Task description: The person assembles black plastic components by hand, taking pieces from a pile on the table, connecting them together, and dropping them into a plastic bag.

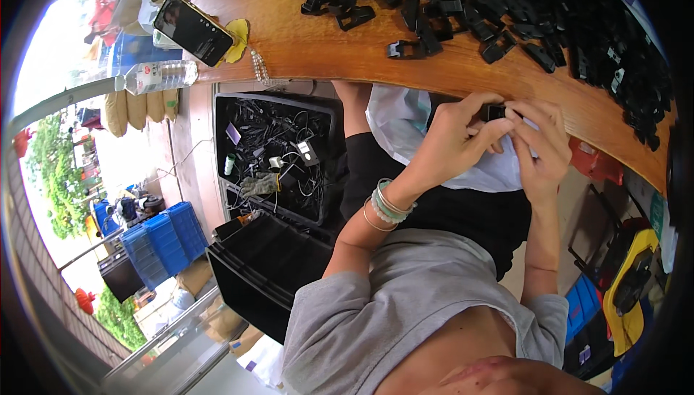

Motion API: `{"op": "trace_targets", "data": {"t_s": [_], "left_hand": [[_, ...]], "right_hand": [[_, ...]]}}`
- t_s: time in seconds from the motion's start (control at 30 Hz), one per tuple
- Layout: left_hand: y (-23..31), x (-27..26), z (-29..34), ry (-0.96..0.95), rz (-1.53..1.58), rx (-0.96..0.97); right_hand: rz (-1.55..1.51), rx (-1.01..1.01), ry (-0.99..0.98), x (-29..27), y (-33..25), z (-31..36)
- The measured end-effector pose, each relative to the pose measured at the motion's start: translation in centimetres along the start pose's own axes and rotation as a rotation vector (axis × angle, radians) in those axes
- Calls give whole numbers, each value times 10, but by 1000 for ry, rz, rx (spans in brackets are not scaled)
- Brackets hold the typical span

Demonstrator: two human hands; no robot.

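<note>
At the table's front edge, my left hand (pixel 459 138), with bangles on its wrist, is closed on a small black plastic part (pixel 493 112). From the other side my right hand (pixel 543 135) pinches the same part, so both hands hold it between their fingertips; its details are partly covered by the fingers. Beyond them lies a large heap of similar black plastic parts (pixel 463 12), spread across the wooden table (pixel 289 41). One loose part (pixel 406 49) with a pale metallic end rests at the near edge of the heap. A white plastic bag (pixel 394 117) is draped over my lap beneath the hands.
On the table's left stand a propped phone (pixel 194 30), a clear bottle (pixel 163 77) lying on its side and a strand of beads (pixel 259 67). Lower left, a black crate (pixel 334 124) holds tangled cables and a grey glove (pixel 260 184). A red bag (pixel 596 161) hangs at right.
</note>
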State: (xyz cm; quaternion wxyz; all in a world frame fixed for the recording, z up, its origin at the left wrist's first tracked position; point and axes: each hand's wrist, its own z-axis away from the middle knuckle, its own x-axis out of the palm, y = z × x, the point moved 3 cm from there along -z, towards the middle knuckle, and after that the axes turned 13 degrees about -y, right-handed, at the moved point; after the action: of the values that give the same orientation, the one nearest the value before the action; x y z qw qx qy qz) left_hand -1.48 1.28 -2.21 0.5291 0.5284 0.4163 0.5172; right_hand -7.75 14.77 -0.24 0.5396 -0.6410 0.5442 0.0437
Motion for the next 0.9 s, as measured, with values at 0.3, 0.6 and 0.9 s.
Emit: {"op": "trace_targets", "data": {"t_s": [0.3, 0.6, 0.9], "left_hand": [[13, 12, 3, 89, -372, 280], [-16, -16, 16, 147, 618, 46], [6, -37, -2, 374, 156, 77]], "right_hand": [[-476, 274, 97, 12, 3, 10], [-398, 305, 41, 3, 13, 8], [229, 153, 244, -10, 49, -14]]}}
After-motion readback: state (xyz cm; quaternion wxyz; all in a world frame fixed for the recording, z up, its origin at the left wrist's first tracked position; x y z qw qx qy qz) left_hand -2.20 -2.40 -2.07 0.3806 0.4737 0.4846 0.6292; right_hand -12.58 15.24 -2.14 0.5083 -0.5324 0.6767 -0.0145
